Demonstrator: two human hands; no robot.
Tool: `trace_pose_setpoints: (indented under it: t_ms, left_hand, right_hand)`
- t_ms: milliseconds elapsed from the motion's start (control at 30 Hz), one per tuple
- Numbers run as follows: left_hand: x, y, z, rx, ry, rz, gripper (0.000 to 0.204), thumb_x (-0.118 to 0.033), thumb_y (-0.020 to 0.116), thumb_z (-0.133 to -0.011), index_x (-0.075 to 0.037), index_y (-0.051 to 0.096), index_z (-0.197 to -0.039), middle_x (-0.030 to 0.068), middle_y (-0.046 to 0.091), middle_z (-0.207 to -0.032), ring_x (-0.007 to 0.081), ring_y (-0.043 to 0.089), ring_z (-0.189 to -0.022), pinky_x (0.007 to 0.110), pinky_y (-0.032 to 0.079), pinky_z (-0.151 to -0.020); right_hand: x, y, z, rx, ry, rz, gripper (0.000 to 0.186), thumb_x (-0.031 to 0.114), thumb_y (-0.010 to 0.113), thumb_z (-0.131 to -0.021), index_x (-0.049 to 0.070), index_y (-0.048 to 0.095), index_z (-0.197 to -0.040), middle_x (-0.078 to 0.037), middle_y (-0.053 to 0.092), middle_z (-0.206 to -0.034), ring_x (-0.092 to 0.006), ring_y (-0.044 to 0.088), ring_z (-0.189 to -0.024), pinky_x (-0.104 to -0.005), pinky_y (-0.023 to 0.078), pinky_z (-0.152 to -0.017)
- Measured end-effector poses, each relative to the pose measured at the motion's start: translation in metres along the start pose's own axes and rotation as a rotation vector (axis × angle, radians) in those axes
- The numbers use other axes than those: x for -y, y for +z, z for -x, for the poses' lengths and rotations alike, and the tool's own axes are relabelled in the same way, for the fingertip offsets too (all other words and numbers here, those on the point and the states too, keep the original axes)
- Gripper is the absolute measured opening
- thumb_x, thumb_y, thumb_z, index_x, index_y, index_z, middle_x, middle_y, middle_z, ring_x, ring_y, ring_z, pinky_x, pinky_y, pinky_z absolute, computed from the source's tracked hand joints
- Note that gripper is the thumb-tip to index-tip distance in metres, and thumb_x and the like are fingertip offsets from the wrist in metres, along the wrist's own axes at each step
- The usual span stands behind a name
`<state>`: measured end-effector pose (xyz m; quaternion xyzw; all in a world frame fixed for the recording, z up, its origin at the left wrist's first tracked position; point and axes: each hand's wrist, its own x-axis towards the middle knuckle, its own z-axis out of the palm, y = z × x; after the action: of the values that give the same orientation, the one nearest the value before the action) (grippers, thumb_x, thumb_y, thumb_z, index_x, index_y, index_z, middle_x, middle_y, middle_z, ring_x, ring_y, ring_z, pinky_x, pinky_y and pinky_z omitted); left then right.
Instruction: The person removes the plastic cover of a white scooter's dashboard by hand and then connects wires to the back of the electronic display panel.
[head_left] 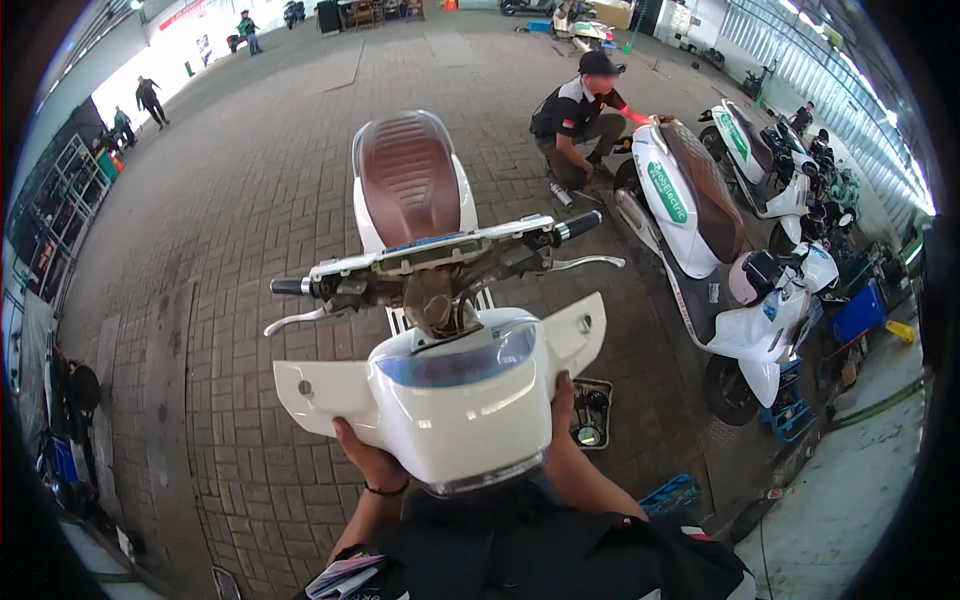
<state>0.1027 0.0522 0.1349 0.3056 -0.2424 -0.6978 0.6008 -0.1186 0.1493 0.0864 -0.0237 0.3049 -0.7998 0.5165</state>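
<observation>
- I have the white front cowl [460,405] at lower centre of the frame, below the scooter's exposed handlebar [435,250].
- My grip is two-handed: left hand [372,462] and right hand [563,408] curl around the cowl's lower sides, though most fingers are hidden.
- I judge the glossy shell could slip if either hand loosens, landing on the floor or the tray [609,413]; lifting it carelessly could scrape the brake lever [590,263].
- Right of frame, a parked scooter [700,262] wears a green label [667,192] with white lettering.
- Upper left, a red banner's writing is too small to read.
</observation>
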Motion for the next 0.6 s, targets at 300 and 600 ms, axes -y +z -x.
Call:
trace_pose_setpoints:
  t_ms: [300, 600]
  left_hand:
    - [0.034, -0.062, 0.050, 0.067, -0.263, -0.057, 0.077, -0.063, 0.036, -0.099, -0.003, 0.038, -0.146, 0.0180, 0.054, -0.137, 0.0321, 0.056, -0.123, 0.048, 0.045, -0.105]
    - [0.047, -0.095, 0.062, 0.083, -0.531, -0.058, 0.077, -0.049, 0.057, -0.095, -0.004, 0.028, -0.151, 0.0154, 0.044, -0.147, 0.0342, 0.044, -0.135, 0.051, 0.035, -0.113]
  right_hand:
    - [0.001, -0.054, 0.058, -0.240, -0.081, 0.145, 0.076, 0.058, 0.055, -0.090, 0.005, 0.042, -0.143, -0.019, 0.059, -0.130, -0.0343, 0.061, -0.115, -0.0478, 0.052, -0.098]
    - [0.009, -0.033, 0.062, -0.357, 0.069, 0.161, 0.069, 0.053, 0.052, -0.097, 0.004, 0.041, -0.145, -0.017, 0.057, -0.135, -0.0305, 0.060, -0.119, -0.0469, 0.050, -0.101]
